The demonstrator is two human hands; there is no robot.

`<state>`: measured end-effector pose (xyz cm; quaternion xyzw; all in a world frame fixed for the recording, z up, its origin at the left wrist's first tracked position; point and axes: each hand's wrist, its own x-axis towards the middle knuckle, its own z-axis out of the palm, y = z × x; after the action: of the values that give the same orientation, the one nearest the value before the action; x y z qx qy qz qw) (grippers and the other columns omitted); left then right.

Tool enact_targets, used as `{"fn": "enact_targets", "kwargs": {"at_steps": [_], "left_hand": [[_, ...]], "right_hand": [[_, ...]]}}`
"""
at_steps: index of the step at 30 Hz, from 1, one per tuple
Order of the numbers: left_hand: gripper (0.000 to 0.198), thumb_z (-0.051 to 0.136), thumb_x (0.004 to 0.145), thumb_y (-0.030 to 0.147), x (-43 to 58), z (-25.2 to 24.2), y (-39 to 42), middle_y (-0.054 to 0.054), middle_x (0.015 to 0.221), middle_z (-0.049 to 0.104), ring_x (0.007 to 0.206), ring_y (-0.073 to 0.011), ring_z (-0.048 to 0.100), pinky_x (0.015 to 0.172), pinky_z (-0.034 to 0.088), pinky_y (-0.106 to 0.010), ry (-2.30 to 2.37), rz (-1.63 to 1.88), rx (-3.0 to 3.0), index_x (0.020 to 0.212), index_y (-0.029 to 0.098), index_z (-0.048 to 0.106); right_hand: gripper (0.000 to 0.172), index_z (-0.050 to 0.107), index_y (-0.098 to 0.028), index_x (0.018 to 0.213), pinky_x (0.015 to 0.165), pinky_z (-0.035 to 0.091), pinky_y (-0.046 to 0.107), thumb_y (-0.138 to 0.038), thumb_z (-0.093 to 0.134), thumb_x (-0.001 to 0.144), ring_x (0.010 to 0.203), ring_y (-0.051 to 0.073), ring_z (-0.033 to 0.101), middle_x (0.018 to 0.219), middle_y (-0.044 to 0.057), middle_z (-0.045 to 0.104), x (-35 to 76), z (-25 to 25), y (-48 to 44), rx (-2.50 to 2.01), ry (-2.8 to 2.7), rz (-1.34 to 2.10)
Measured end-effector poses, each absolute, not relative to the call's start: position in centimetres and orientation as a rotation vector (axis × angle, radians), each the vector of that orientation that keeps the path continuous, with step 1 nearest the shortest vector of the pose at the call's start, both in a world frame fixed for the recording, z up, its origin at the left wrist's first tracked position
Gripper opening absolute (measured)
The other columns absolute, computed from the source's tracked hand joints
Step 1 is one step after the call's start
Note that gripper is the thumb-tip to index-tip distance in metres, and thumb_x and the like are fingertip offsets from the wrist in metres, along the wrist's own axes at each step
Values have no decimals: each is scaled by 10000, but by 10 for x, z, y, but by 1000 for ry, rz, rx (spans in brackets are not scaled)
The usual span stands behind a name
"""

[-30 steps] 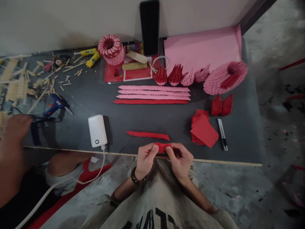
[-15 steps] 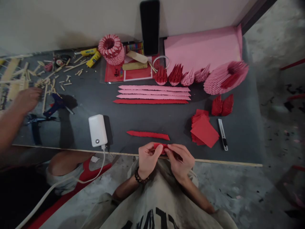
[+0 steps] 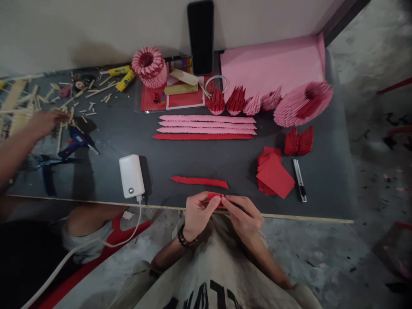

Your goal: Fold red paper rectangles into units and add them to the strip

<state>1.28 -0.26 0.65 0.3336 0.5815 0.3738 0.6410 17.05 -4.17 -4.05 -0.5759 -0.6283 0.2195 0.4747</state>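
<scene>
At the table's front edge, a small folded piece of red paper point(image 3: 213, 196) is pinched between my two hands. My left hand point(image 3: 198, 214) has its thumb pressed on top of the paper, fingers beneath. My right hand point(image 3: 243, 216) grips the paper's right end with thumb and fingertips; part of the piece is hidden by the fingers. Just beyond lies a short strip of interlocked red folded paper point(image 3: 199, 182). To the right sits a stack of red paper rectangles point(image 3: 276, 175), with a box cutter point(image 3: 299, 180) beside it.
Pink strips point(image 3: 207, 125) and a long red strip point(image 3: 202, 137) lie mid-table. Folded-paper shapes point(image 3: 302, 105) line the back near a leaning phone point(image 3: 201, 38). A white power bank point(image 3: 131, 176) with a cable is at left. Another person's hand point(image 3: 45, 123) is among wooden sticks and a glue gun point(image 3: 75, 141).
My right-hand fingers have shifted slightly left along the red paper. The other person's hand has moved right and up, toward the sticks. The view has shifted a little.
</scene>
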Motion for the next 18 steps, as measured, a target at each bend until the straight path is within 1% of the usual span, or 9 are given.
{"fn": "enact_targets", "kwargs": {"at_steps": [2, 4, 6, 9, 12, 15, 18], "left_hand": [[335, 856, 822, 496, 11, 5, -2, -71, 819, 817, 734, -189, 755, 729, 634, -296, 1344, 845, 788, 868, 166, 824], [321, 869, 814, 479, 10, 4, -1, -57, 775, 801, 682, -168, 731, 680, 609, -270, 1348, 836, 773, 844, 165, 810], [323, 847, 838, 482, 10, 4, 0, -47, 742, 785, 655, -158, 719, 658, 593, -261, 1340, 834, 751, 842, 162, 799], [309, 788, 899, 472, 11, 5, -1, -43, 745, 779, 672, -159, 721, 660, 578, -256, 1369, 845, 838, 864, 165, 783], [258, 747, 941, 424, 11, 9, -2, -34, 745, 773, 668, -150, 699, 658, 550, -248, 1459, 848, 1071, 863, 179, 775], [210, 748, 944, 383, 9, 11, -2, -41, 785, 789, 721, -164, 713, 729, 562, -268, 1483, 826, 1248, 866, 192, 787], [218, 795, 904, 398, 7, 10, 0, -64, 846, 814, 779, -185, 746, 753, 588, -278, 1384, 830, 1146, 897, 180, 799]], "right_hand": [[245, 844, -389, 1050, 766, 682, 360, -224, 704, 936, 890, 206, 792, 1002, 7, 843, 173, -42, -40, -1387, -1587, 580], [229, 845, -370, 1037, 751, 670, 351, -215, 716, 929, 869, 198, 786, 993, 11, 842, 175, -39, -38, -1354, -1556, 682], [203, 839, -332, 1041, 681, 639, 316, -216, 707, 940, 797, 175, 771, 960, 18, 833, 175, -33, -36, -1382, -1394, 799], [145, 830, -281, 1030, 566, 554, 268, -273, 713, 944, 699, 149, 731, 915, 26, 819, 172, -20, -34, -1496, -1210, 919], [95, 825, -255, 917, 559, 520, 264, -311, 748, 915, 644, 142, 696, 839, 17, 809, 168, -9, -30, -1536, -1252, 982], [152, 786, -232, 794, 564, 505, 263, -317, 739, 911, 603, 136, 656, 727, -1, 759, 165, -5, -26, -1546, -1229, 1013], [189, 757, -223, 761, 543, 469, 251, -317, 719, 920, 581, 123, 615, 682, -15, 710, 164, -6, -23, -1546, -1177, 1014]]}}
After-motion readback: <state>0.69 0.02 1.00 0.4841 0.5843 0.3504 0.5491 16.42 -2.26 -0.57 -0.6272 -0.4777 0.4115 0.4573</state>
